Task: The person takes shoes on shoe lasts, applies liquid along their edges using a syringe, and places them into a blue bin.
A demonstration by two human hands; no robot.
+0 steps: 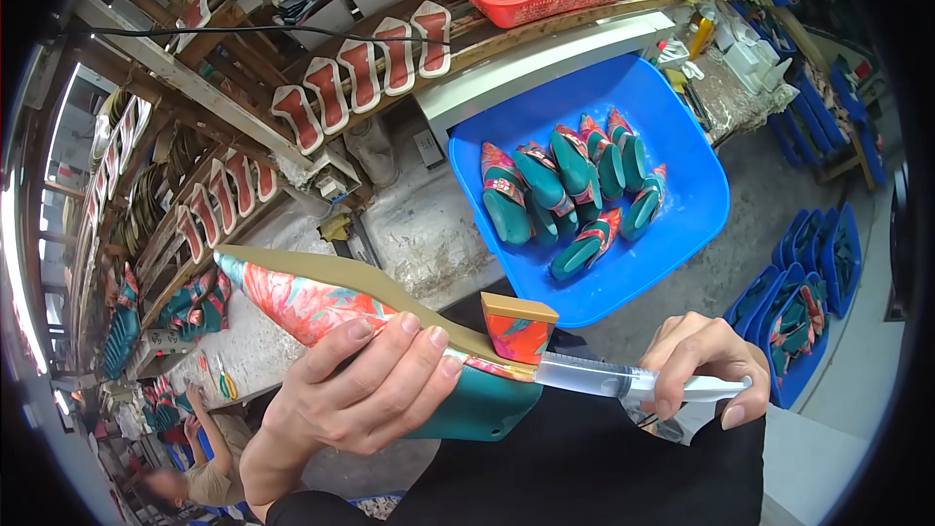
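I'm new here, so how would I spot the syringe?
Start at the big blue tub. Below it in the picture, the left hand holds a floral shoe; near its heel, the right hand holds the syringe. Unlike the shoe, it is a slim, clear tube with a white plunger.

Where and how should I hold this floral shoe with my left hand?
I'd grip the floral shoe around its middle, coming from the near left, about where your left hand holds it. It is sole up, toe pointing away to the left, so a mid-length grip should keep clear of the block heel and the syringe beside it in your right hand.
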